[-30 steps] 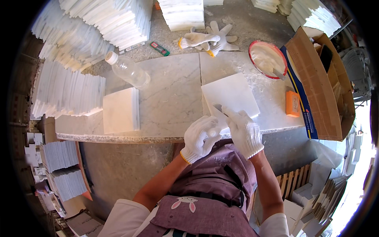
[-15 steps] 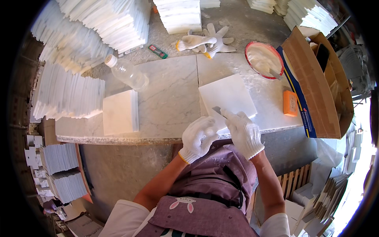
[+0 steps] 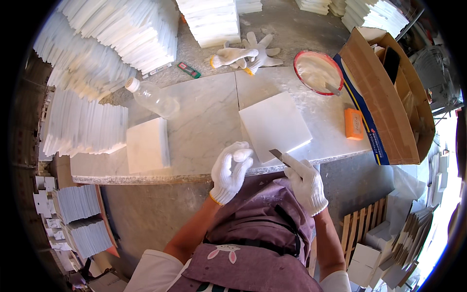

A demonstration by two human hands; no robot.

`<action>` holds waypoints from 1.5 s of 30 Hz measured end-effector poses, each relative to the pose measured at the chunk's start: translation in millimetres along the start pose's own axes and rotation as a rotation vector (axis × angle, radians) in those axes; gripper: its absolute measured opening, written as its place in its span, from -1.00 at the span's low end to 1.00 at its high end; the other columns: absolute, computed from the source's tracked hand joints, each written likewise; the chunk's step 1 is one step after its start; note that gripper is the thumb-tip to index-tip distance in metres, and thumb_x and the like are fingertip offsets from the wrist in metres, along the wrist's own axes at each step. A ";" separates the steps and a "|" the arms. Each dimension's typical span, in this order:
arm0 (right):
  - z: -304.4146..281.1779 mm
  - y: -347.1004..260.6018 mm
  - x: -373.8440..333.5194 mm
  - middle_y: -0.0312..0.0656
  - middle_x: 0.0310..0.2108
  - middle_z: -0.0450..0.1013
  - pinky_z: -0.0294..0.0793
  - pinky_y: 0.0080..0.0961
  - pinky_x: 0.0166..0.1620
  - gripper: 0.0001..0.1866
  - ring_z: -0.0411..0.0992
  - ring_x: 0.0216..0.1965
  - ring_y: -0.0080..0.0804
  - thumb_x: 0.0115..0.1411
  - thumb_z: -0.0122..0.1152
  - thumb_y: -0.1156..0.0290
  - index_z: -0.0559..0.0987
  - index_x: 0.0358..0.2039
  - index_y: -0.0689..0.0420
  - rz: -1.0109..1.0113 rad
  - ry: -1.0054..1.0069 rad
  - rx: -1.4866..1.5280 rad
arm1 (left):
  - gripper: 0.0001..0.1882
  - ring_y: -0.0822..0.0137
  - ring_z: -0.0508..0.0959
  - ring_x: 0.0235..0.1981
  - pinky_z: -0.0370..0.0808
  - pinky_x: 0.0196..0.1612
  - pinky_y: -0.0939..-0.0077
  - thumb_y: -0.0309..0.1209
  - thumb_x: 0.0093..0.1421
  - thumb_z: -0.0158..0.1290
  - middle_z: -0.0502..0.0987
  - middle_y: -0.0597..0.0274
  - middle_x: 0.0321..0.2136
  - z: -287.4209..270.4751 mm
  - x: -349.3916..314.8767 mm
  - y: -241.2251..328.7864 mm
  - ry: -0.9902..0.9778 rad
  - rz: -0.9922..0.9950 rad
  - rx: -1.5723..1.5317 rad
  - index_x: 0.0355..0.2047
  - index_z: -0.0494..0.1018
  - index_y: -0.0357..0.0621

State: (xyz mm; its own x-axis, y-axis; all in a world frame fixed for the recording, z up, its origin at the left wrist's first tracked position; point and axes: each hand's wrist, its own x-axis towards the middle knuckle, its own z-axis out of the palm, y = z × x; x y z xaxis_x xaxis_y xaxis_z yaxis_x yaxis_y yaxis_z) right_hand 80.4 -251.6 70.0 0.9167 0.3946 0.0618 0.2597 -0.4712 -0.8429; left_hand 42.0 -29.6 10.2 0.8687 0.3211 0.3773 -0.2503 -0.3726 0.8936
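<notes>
At the near edge of the stone bench (image 3: 204, 121), head view: my left hand (image 3: 229, 173) in a white glove is raised, fingers curled around a small white lump held at the fingertips. My right hand (image 3: 305, 184), also gloved, is clenched on a scraper (image 3: 281, 156), blade pointing up-left, tip just short of the white tile (image 3: 275, 126).

Versus half a second ago: both hands were together, touching over the tile's near corner; now they are apart, left hand pulled back left of the tile, right hand dropped below the bench edge. Tile itself has not moved.

Edges and room: tile lies flat, its near corner close to the bench edge. Bare marble between it and a second tile (image 3: 147, 145) at left, which sits at the near edge. Plastic bottle (image 3: 152, 100) lies on its side behind that. Bowl of white paste (image 3: 318, 72) and orange block (image 3: 353, 123) crowd the right, cardboard box (image 3: 389, 97) walls that side. Spare gloves (image 3: 245, 55) at the far edge.
</notes>
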 end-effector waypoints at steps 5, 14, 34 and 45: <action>20.0 4.6 -52.6 -0.37 -0.36 0.37 0.42 -0.68 -0.40 -0.55 0.35 -0.47 -0.71 0.40 0.10 0.45 0.45 0.27 0.28 0.435 -0.016 0.562 | -0.56 0.10 0.62 -0.09 0.56 -0.04 0.27 -0.54 0.05 0.33 0.64 0.16 -0.05 -28.5 31.3 2.9 0.042 0.158 0.483 -0.02 0.56 -0.09; 22.5 -3.5 -61.4 -0.31 -0.32 0.44 0.53 -0.63 -0.27 -0.41 0.40 -0.40 -0.62 0.42 0.05 0.54 0.22 0.43 0.16 0.580 -0.082 0.952 | -0.52 0.07 0.58 -0.12 0.50 -0.01 0.14 -0.49 0.02 0.32 0.61 0.23 -0.15 -37.1 55.0 6.7 -0.106 0.429 0.830 0.00 0.54 -0.04; 19.7 0.8 -63.4 -0.37 -0.33 0.45 0.53 -0.67 -0.28 -0.53 0.41 -0.40 -0.67 0.41 0.09 0.45 0.39 0.28 0.32 0.645 -0.221 1.076 | -0.60 0.21 0.52 -0.08 0.50 0.04 0.07 -0.48 -0.02 0.25 0.47 0.33 -0.18 -26.2 66.3 6.7 -0.066 0.634 1.017 -0.10 0.58 0.02; 22.0 3.5 -64.9 -0.35 -0.32 0.45 0.53 -0.66 -0.27 -0.56 0.42 -0.41 -0.66 0.42 0.10 0.43 0.41 0.25 0.34 0.644 -0.211 1.127 | -0.62 0.22 0.50 -0.07 0.49 0.07 0.08 -0.43 -0.01 0.27 0.47 0.32 -0.20 -24.2 65.7 6.6 -0.020 0.667 1.031 -0.11 0.59 0.02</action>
State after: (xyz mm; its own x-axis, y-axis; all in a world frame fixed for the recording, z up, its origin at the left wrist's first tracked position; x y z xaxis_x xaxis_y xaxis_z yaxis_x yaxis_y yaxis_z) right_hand 15.1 -261.4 51.3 0.6886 0.5115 -0.5139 -0.6920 0.2519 -0.6765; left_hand 87.1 10.2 46.7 0.7085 -0.2060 0.6750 -0.2010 -0.9757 -0.0869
